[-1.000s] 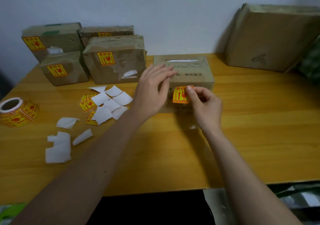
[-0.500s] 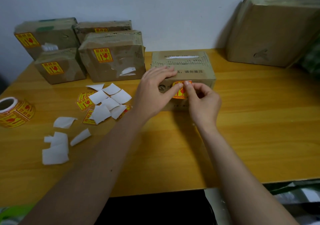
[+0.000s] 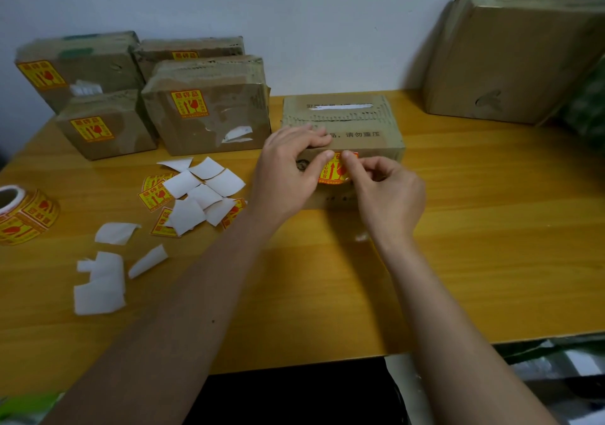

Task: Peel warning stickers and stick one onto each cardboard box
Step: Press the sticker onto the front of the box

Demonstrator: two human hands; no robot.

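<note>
Stickered boxes (image 3: 206, 110) and backing scraps (image 3: 196, 192) crowd left; bare table (image 3: 491, 228) right.

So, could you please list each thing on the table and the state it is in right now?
Middle box: lying flat, sticker on its front face.
Sticker: on the box front, both thumbs on its top edge.
Left hand: fingers on the box top.
Right hand: fingers curled.
Four boxes at left: each stickered.
Large box: leaning on the wall, no sticker visible.
Sticker roll: lying on its side.
</note>
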